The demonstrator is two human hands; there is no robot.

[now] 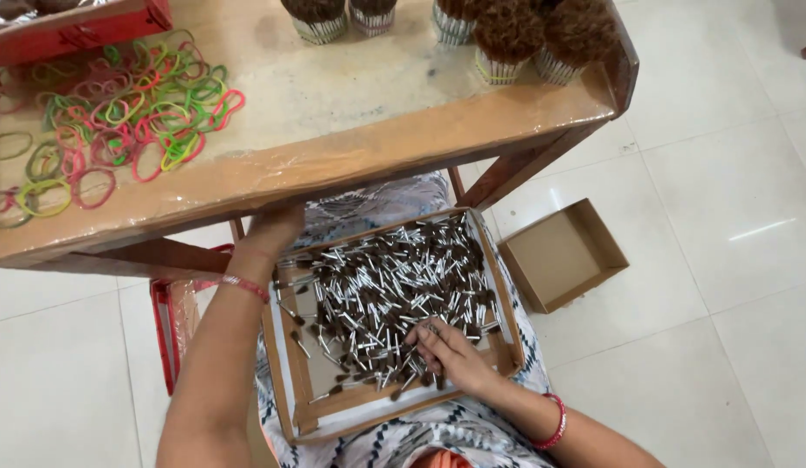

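From the head camera, you had a shallow wooden tray [292, 364] on your lap, its far rim tucked just under the front edge of the wooden table [359, 147]. Your right hand [450, 354] lay inside the tray near its front right corner, fingers curled down on the heap of small brown-tipped sticks [390, 290]; whether they pinched any stick I cannot tell. Your left hand [271, 232] rested at the tray's far left corner, close under the table edge; its fingers were hidden, so its grip cannot be told. Right of the tray, an open brown cardboard box [563, 256] sat on the white tiled floor [723, 217], with wide bare floor beyond it. Left of the tray stood a red frame [163, 334], tight by your left arm. Above the tray, on the table, coloured rubber bands [117, 117] were spread at the left, tied bundles of sticks [507, 35] stood at the far right, and a red box [82, 30] filled the far left corner.
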